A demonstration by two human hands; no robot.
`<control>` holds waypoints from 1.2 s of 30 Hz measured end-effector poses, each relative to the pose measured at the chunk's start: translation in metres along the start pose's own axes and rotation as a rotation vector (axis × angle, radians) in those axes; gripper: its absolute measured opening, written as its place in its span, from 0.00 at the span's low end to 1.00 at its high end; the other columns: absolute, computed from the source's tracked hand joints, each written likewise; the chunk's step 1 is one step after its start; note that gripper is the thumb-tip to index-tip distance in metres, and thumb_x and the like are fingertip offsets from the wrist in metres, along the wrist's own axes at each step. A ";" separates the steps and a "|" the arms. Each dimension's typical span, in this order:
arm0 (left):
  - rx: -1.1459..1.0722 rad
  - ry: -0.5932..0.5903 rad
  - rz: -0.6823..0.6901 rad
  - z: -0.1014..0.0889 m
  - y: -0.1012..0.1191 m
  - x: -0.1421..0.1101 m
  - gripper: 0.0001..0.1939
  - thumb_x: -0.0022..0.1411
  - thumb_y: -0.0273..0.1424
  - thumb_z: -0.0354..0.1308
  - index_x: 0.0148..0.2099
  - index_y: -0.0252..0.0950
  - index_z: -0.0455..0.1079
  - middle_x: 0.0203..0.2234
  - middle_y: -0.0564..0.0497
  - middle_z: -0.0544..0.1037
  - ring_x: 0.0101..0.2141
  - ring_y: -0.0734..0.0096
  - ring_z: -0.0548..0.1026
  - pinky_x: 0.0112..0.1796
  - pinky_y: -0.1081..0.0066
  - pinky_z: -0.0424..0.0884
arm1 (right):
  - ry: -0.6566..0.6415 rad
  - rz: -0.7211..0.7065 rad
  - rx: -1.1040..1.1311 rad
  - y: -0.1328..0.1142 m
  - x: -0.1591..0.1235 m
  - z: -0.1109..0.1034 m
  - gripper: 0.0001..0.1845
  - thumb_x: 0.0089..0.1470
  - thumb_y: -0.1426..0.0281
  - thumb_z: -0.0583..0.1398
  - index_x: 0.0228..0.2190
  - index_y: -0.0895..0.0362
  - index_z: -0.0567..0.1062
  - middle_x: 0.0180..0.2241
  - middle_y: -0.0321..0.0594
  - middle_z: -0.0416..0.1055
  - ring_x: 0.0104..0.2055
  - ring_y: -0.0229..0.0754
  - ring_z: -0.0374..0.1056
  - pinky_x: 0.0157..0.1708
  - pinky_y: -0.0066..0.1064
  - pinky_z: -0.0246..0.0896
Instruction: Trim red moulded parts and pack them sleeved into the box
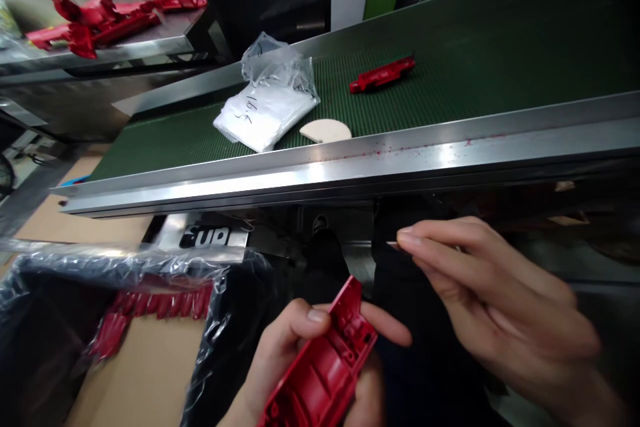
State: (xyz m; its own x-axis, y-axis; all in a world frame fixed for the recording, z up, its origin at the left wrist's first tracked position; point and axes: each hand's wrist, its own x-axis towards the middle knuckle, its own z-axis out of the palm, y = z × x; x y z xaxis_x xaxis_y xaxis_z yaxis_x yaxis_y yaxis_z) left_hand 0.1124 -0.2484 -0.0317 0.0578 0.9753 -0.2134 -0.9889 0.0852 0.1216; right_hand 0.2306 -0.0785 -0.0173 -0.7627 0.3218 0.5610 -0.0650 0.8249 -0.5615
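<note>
My left hand (295,330) is closed around a red molded plastic shell (325,370), its hollow, ribbed inside facing up. The thumb presses on one edge and the fingers lie beneath and beyond it. To the right and a little higher, my right hand (490,287) is apart from the shell, with thumb and fingertips pinched together. A thin sliver pokes out at those fingertips, too small to make out. Beyond both hands, another red plastic part (383,73) lies on the green conveyor belt (470,60).
A plastic bag of white material (265,110) and a cream half-round piece (327,130) rest on the belt behind its metal rail (350,163). At lower left stands a plastic-lined box (227,340) with rows of red parts (165,303) and cardboard. More red parts (95,20) lie on a metal table.
</note>
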 end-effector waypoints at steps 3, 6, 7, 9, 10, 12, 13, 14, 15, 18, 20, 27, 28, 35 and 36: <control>0.024 -0.059 -0.003 -0.003 0.001 0.002 0.29 0.63 0.39 0.41 0.50 0.22 0.72 0.18 0.45 0.73 0.11 0.73 0.65 0.11 0.78 0.51 | 0.016 0.057 0.000 -0.003 -0.002 0.004 0.22 0.56 0.85 0.57 0.50 0.57 0.74 0.47 0.41 0.71 0.47 0.39 0.69 0.41 0.33 0.66; 0.066 -0.022 0.043 0.000 0.004 0.005 0.27 0.64 0.41 0.44 0.50 0.23 0.73 0.20 0.45 0.72 0.15 0.75 0.68 0.13 0.80 0.54 | 0.008 0.071 0.025 -0.009 -0.004 0.005 0.21 0.57 0.84 0.57 0.49 0.57 0.74 0.47 0.40 0.71 0.47 0.38 0.69 0.40 0.30 0.65; 0.071 -0.002 0.057 0.001 0.005 0.006 0.28 0.65 0.42 0.43 0.50 0.25 0.73 0.23 0.45 0.73 0.15 0.76 0.68 0.13 0.80 0.56 | 0.006 0.069 0.038 -0.012 -0.004 0.005 0.21 0.56 0.84 0.57 0.49 0.57 0.74 0.47 0.41 0.71 0.47 0.38 0.69 0.41 0.30 0.65; 0.060 0.077 0.084 0.006 0.011 0.010 0.27 0.68 0.45 0.41 0.52 0.30 0.71 0.28 0.47 0.72 0.17 0.77 0.69 0.13 0.80 0.61 | -0.002 0.053 0.061 -0.022 -0.007 0.006 0.22 0.55 0.85 0.58 0.49 0.57 0.73 0.47 0.41 0.71 0.48 0.39 0.68 0.43 0.31 0.66; 0.052 0.133 0.109 0.008 0.014 0.013 0.27 0.69 0.45 0.41 0.54 0.32 0.70 0.30 0.48 0.71 0.18 0.78 0.70 0.14 0.80 0.64 | -0.004 0.045 0.073 -0.028 -0.009 0.008 0.22 0.55 0.85 0.58 0.49 0.57 0.73 0.47 0.41 0.71 0.48 0.40 0.68 0.44 0.33 0.65; 0.068 0.257 0.195 0.013 0.022 0.018 0.25 0.70 0.45 0.42 0.56 0.33 0.67 0.31 0.50 0.69 0.21 0.77 0.70 0.17 0.78 0.69 | -0.027 0.040 0.091 -0.041 -0.014 0.013 0.22 0.53 0.87 0.58 0.47 0.57 0.73 0.45 0.41 0.72 0.46 0.41 0.69 0.45 0.36 0.65; 0.092 0.304 0.248 0.016 0.025 0.020 0.24 0.70 0.44 0.42 0.56 0.34 0.66 0.31 0.51 0.68 0.22 0.77 0.69 0.18 0.78 0.69 | -0.046 0.039 0.083 -0.047 -0.017 0.017 0.22 0.53 0.87 0.57 0.46 0.57 0.74 0.46 0.41 0.72 0.46 0.42 0.68 0.44 0.37 0.64; 0.122 0.333 0.301 0.018 0.028 0.023 0.24 0.70 0.44 0.42 0.57 0.34 0.65 0.32 0.51 0.68 0.23 0.77 0.69 0.18 0.78 0.69 | -0.065 0.035 0.061 -0.052 -0.019 0.020 0.22 0.53 0.88 0.57 0.45 0.57 0.75 0.46 0.42 0.71 0.46 0.42 0.68 0.44 0.38 0.64; 0.149 0.350 0.344 0.020 0.031 0.024 0.24 0.70 0.44 0.42 0.58 0.35 0.64 0.32 0.51 0.68 0.23 0.76 0.69 0.18 0.78 0.69 | -0.080 0.036 0.028 -0.055 -0.021 0.022 0.22 0.52 0.88 0.57 0.45 0.57 0.75 0.48 0.43 0.71 0.46 0.42 0.68 0.45 0.38 0.62; 0.182 0.398 0.411 0.024 0.035 0.027 0.22 0.70 0.43 0.42 0.58 0.36 0.63 0.33 0.51 0.66 0.24 0.76 0.67 0.18 0.77 0.68 | -0.114 0.004 -0.024 -0.059 -0.022 0.026 0.22 0.52 0.87 0.57 0.44 0.56 0.76 0.48 0.45 0.71 0.47 0.43 0.67 0.46 0.38 0.62; 0.182 0.418 0.425 0.025 0.035 0.028 0.21 0.70 0.42 0.43 0.57 0.37 0.63 0.32 0.52 0.65 0.24 0.77 0.66 0.19 0.77 0.67 | -0.131 -0.013 0.006 -0.058 -0.019 0.027 0.20 0.54 0.86 0.57 0.44 0.56 0.77 0.44 0.44 0.72 0.45 0.43 0.68 0.42 0.36 0.63; 0.186 0.436 0.460 0.026 0.033 0.028 0.21 0.69 0.43 0.44 0.57 0.38 0.64 0.32 0.52 0.64 0.24 0.78 0.64 0.19 0.78 0.65 | -0.182 -0.010 0.022 -0.058 -0.018 0.033 0.17 0.57 0.82 0.57 0.45 0.56 0.75 0.40 0.44 0.74 0.40 0.42 0.69 0.38 0.36 0.64; 0.187 0.442 0.464 0.027 0.032 0.028 0.21 0.70 0.42 0.43 0.57 0.38 0.64 0.32 0.52 0.64 0.24 0.78 0.64 0.19 0.78 0.65 | -0.180 -0.005 0.017 -0.057 -0.018 0.033 0.17 0.57 0.82 0.57 0.45 0.56 0.75 0.40 0.43 0.74 0.40 0.42 0.69 0.38 0.36 0.64; 0.215 0.448 0.498 0.027 0.030 0.028 0.21 0.70 0.43 0.43 0.56 0.37 0.66 0.31 0.53 0.64 0.23 0.78 0.64 0.19 0.77 0.66 | -0.195 -0.052 0.012 -0.050 -0.014 0.027 0.17 0.54 0.83 0.57 0.44 0.58 0.76 0.40 0.45 0.73 0.40 0.41 0.69 0.36 0.33 0.66; 0.209 0.452 0.493 0.026 0.031 0.028 0.21 0.70 0.43 0.43 0.56 0.37 0.66 0.31 0.53 0.64 0.23 0.78 0.64 0.19 0.77 0.66 | -0.208 -0.034 0.033 -0.051 -0.015 0.026 0.18 0.54 0.83 0.57 0.44 0.57 0.76 0.40 0.44 0.73 0.40 0.40 0.69 0.37 0.33 0.66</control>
State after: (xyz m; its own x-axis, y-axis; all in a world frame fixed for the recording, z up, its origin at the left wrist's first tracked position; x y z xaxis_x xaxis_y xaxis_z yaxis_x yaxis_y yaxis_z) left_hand 0.0868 -0.2128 -0.0084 -0.4984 0.7338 -0.4616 -0.8353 -0.2638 0.4824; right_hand 0.2284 -0.1374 -0.0135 -0.8757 0.1885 0.4445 -0.1113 0.8171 -0.5657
